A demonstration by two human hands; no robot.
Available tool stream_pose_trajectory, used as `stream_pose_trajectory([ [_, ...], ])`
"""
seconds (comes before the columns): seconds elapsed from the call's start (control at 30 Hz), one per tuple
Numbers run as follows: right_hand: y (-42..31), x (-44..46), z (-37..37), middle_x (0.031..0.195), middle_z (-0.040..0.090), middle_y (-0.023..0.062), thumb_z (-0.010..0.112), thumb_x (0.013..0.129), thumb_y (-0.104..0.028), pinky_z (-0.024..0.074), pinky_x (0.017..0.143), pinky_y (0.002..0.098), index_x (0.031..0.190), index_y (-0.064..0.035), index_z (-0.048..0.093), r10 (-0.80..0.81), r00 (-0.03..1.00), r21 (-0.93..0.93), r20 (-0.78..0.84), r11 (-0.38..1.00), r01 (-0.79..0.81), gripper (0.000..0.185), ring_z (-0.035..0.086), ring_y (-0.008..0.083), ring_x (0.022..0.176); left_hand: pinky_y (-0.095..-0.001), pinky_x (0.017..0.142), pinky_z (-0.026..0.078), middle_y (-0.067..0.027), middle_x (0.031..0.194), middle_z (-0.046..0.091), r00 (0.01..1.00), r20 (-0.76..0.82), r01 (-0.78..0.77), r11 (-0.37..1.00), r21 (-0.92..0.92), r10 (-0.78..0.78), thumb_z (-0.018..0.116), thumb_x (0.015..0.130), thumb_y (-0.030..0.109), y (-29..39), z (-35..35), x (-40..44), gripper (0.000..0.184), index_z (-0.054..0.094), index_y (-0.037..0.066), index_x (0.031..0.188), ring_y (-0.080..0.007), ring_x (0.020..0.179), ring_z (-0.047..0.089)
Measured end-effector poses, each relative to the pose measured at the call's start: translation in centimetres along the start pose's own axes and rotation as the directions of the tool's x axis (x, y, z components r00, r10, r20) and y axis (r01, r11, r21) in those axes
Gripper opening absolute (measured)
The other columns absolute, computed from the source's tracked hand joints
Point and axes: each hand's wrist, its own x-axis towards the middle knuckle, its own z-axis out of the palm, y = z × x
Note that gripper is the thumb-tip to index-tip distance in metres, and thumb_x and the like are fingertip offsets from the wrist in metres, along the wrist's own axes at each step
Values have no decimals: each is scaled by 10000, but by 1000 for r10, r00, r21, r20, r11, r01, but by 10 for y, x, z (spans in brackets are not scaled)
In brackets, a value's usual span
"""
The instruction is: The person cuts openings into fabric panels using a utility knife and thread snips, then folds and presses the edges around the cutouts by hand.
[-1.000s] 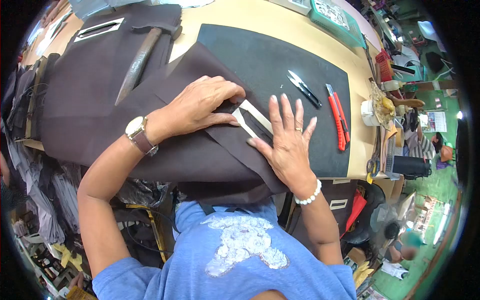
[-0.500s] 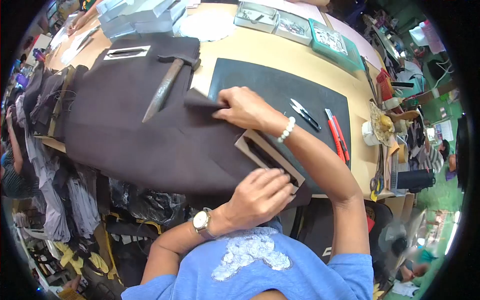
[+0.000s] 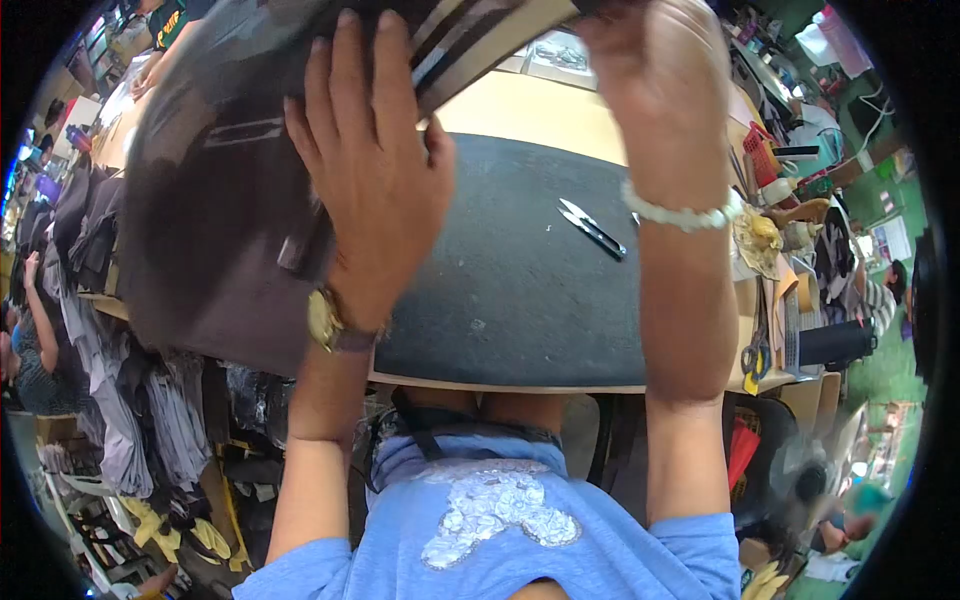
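A dark brown fabric panel (image 3: 230, 75) is lifted toward the camera at the upper left, its beige-edged slot (image 3: 480, 60) tilted up. My left hand (image 3: 375, 150) lies against it with fingers spread and the thumb apart. Blurred by motion, my right hand (image 3: 665, 80) has its fingers closed on the panel's right end at the top. More dark fabric (image 3: 200, 290) lies on the table below, and the end of the hammer handle (image 3: 290, 253) shows beside my left wrist. Thread snips (image 3: 592, 230) rest on the black mat (image 3: 500, 310). My right forearm hides the red cutters.
A box of small metal parts (image 3: 560, 58) stands at the back. Scissors (image 3: 757, 360) hang at the table's right edge, near a container with a yellowish lump (image 3: 757, 240). Grey cloths (image 3: 110, 420) hang at the left. Another person's arm (image 3: 165, 60) is at the upper left.
Both hands have moved up and away from my body, raising the panel off the table. My left hand has opened flat on it. The black mat's front part is now uncovered.
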Motion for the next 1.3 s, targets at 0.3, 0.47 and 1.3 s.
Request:
stream_pose_trajectory([
  [0.3, -25, -91, -126, 982, 632, 104, 614, 810, -16, 560, 673, 329, 1023, -8, 572, -141, 879, -378, -456, 925, -48, 217, 642, 182, 804, -383, 846, 446, -57, 930, 654, 965, 115, -207, 952, -227, 237, 581, 780, 60, 0, 15, -32, 227, 680, 68, 984, -220, 885, 594],
  [0.47, -27, -172, -151, 1304, 432, 140, 627, 789, 65, 400, 965, 326, 1364, 14, 287, -466, 764, -870, -447, 424, -251, 670, 492, 200, 1123, -402, 891, 443, -97, 1094, 642, 838, 415, -190, 902, -387, 355, 560, 776, 7, 15, -24, -85, 314, 652, 53, 1073, -256, 1027, 586],
  [1.3, -10, -199, -112, 1015, 649, 145, 685, 718, -11, 515, 762, 357, 1049, 5, 609, -63, 985, -987, 161, -27, 159, 340, 638, 309, 870, -398, 874, 448, -161, 1186, 519, 600, 754, 427, 690, -585, 268, 670, 748, 47, 73, -36, -100, 622, 443, 60, 1326, -324, 1041, 548],
])
